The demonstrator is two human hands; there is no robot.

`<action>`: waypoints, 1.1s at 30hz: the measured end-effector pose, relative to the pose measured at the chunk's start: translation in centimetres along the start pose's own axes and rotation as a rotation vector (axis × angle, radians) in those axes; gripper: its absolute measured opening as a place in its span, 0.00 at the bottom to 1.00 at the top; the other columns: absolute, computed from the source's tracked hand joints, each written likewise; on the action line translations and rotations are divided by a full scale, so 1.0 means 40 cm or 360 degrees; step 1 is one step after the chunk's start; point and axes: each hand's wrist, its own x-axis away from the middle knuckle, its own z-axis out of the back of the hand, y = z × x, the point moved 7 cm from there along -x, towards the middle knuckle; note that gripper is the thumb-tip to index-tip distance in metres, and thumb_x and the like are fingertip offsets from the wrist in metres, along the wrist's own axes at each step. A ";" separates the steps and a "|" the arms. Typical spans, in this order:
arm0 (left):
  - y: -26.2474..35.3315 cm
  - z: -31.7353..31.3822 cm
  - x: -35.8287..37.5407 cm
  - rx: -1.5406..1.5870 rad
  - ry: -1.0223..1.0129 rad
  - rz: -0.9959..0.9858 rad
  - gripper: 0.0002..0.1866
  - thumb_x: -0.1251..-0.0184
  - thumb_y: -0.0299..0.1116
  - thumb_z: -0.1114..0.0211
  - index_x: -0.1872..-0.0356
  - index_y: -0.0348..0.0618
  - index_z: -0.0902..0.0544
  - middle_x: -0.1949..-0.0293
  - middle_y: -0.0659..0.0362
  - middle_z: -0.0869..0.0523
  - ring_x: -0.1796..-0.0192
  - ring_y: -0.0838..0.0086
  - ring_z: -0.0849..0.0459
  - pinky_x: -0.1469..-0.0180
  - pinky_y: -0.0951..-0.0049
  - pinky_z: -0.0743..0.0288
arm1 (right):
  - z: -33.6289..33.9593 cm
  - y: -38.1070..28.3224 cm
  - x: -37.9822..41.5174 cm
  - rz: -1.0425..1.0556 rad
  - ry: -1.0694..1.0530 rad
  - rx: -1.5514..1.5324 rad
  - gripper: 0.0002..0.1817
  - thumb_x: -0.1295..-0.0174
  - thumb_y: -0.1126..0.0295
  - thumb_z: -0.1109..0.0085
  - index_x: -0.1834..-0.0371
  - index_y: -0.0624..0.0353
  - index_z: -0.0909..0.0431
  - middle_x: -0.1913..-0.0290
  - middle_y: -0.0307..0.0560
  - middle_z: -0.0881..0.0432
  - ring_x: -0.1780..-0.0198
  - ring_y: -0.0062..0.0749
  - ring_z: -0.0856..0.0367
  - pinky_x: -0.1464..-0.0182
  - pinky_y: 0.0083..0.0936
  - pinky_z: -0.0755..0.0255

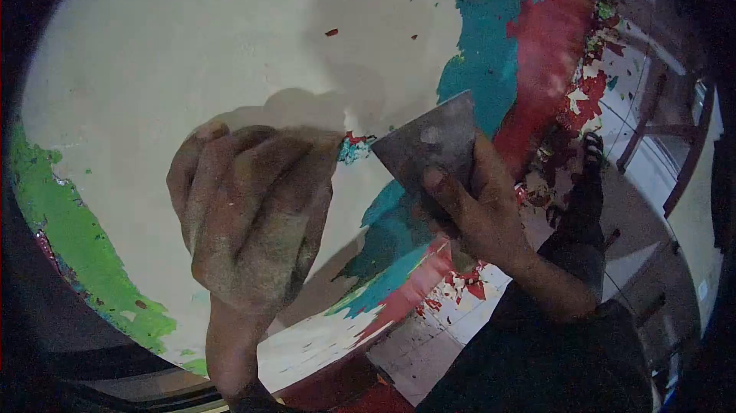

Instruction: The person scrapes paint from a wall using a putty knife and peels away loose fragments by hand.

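Observation:
A pale painted surface (230, 45) fills much of the view, with teal (479, 60) and red (548, 52) patches along its right side. Over its lower middle is my left hand (257, 206), back toward the camera, fingers bent and pressed together near a small patch of teal and red flakes (354, 148). Whether those fingers hold anything is hidden. My right hand (483, 206) grips a flat grey scraper blade (437, 133), thumb on its face. The blade is tilted, with one corner close to the flakes.
Green paint (77, 229) runs along the surface's left edge. Paint chips (586, 102) lie beyond the right edge, over a tiled floor (414, 344). Dark-clothed legs and a sandalled foot (592, 148) show at the lower right, near brown frames (678, 133).

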 end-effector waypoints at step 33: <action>-0.006 -0.026 -0.003 -0.0608 -0.0503 0.0080 0.18 0.53 0.40 0.35 0.56 0.57 0.22 0.45 0.63 0.28 0.43 0.64 0.34 0.40 0.57 0.45 | -0.052 0.091 0.031 -0.0612 0.0015 -0.0320 0.19 0.40 0.64 0.48 0.49 0.56 0.41 0.63 0.44 0.27 0.74 0.22 0.24 0.84 0.12 0.34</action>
